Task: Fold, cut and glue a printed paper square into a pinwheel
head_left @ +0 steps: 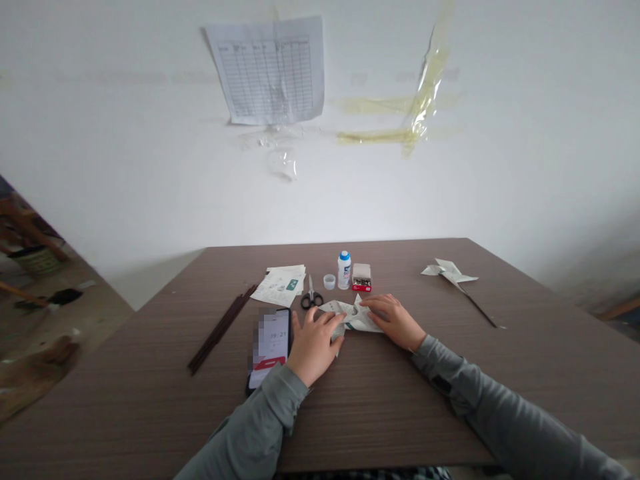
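Note:
A white printed paper pinwheel (350, 312) lies on the table between my hands, with its blades partly folded up and parts of it hidden under my fingers. My left hand (315, 343) rests on its left side, fingers spread over the paper. On the right side, my right hand (395, 320) lies with its fingers stretched across a blade. Just beyond my left hand is a pair of scissors (312, 299) with black handles. A phone (270, 350) showing a timer lies beside my left wrist.
Printed paper sheets (280, 285), a small clear cup (329, 281), a white bottle with a blue cap (344, 270) and a red box of small metal pieces (362, 279) stand behind. Dark sticks (220, 330) lie left. A finished-looking pinwheel on a stick (453, 272) lies right.

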`<state>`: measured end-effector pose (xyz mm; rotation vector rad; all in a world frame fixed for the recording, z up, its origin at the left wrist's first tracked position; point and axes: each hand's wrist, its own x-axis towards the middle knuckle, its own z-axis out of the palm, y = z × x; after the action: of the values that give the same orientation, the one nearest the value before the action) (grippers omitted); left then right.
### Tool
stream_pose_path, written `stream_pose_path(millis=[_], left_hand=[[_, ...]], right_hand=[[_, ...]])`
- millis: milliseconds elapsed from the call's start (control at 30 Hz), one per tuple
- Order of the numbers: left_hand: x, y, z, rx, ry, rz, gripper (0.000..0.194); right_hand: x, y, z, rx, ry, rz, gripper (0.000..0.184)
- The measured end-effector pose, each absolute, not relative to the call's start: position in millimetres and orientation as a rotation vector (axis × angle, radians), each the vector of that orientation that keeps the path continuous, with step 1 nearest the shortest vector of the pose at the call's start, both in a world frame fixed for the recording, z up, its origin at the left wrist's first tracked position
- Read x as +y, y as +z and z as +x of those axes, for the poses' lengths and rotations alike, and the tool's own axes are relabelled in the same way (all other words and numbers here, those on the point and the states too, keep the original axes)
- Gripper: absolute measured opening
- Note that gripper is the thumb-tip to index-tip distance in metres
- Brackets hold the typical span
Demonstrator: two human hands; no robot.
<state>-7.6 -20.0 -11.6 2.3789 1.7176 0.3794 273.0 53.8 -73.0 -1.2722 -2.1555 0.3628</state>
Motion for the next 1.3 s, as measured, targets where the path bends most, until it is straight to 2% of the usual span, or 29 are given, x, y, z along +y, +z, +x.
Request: stream_pose_path(millis=[133,267,500,700,1100,1300], left_hand=[[-18,-14,-9,1.705,0.357,2.367,0.069],[-16,-22,-11,1.715,0.394,2.399,0.07],[-9,-37,-17,1.732,0.494,2.458,0.067],[-12,-32,-15,1.812,0.423,2.481,0.066],[-19,-15,-11,1.897,0.311,2.43,0.043],[-18,-17,-11,1.919,0.294,2.42,0.045]], right_hand=[[52,-72,273,-2.276,0.383,-1.303,0.059],[46,-65,271,-2.364,0.348,-1.339,0.062],[44,-53,275,-2.393,0.234,-1.454,0.056],[38,-41,276,-2.382,0.179,-1.54,0.047],[41,-44,281,-2.355,0.225,-1.432,0.016],[39,-44,278,-2.376,0.244,-1.398,0.017]])
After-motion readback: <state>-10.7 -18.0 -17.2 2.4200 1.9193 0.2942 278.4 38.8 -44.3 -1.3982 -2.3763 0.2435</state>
